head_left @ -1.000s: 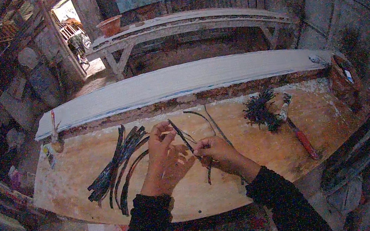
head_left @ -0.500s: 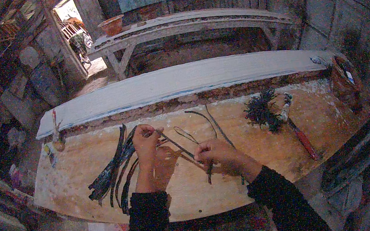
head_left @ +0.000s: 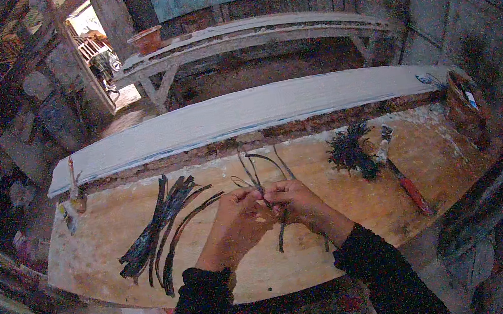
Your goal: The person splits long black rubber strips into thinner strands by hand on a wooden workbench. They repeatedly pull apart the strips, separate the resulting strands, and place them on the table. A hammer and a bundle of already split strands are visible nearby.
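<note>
My left hand (head_left: pixel 243 222) and my right hand (head_left: pixel 301 205) meet over the middle of the wooden board (head_left: pixel 194 295). Both pinch a thin dark strip (head_left: pixel 253 169) between fingertips, and part of it stands up above the fingers. Another dark strip (head_left: pixel 268 156) curves away behind my right hand, and a dark tail (head_left: pixel 281 235) hangs below it. Left of my left hand lies a bundle of flat black strips (head_left: pixel 156 226), with a few loose ones fanning toward that hand. The exact crossing of the strips is hidden by my fingers.
At right sit a frayed black clump (head_left: pixel 352 151) and a tool with a red handle (head_left: pixel 411 190). A long whitish slab (head_left: pixel 239 114) runs along the board's far edge. A basket-like container (head_left: pixel 462 109) stands far right, a bench (head_left: pixel 258 24) with a reddish bowl (head_left: pixel 146 41) behind.
My left hand has moved right and nearer from beside the bundle, bringing its strip end to my right hand. My right hand has shifted slightly left and away from me.
</note>
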Demonstrator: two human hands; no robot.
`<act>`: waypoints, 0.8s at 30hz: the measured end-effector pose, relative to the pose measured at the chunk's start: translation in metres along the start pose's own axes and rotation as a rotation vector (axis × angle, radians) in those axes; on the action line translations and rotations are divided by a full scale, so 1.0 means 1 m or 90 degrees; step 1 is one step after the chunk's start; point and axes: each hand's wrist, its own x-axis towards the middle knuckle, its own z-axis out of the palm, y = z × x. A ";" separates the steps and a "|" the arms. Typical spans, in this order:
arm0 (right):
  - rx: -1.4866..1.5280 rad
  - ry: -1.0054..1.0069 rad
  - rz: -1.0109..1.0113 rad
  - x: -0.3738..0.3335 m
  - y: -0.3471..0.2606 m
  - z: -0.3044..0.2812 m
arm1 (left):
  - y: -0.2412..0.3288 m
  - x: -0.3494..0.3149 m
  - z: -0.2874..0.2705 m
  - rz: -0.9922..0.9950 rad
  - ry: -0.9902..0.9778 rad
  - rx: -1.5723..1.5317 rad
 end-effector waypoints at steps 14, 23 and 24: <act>-0.031 0.029 -0.027 -0.003 0.003 0.004 | 0.001 0.020 -0.017 0.145 0.046 0.393; -0.148 0.003 -0.122 0.011 0.021 -0.009 | 0.004 0.012 -0.004 0.115 0.077 0.335; -0.147 0.003 -0.115 0.009 0.020 -0.009 | 0.004 0.011 -0.001 0.103 0.082 0.310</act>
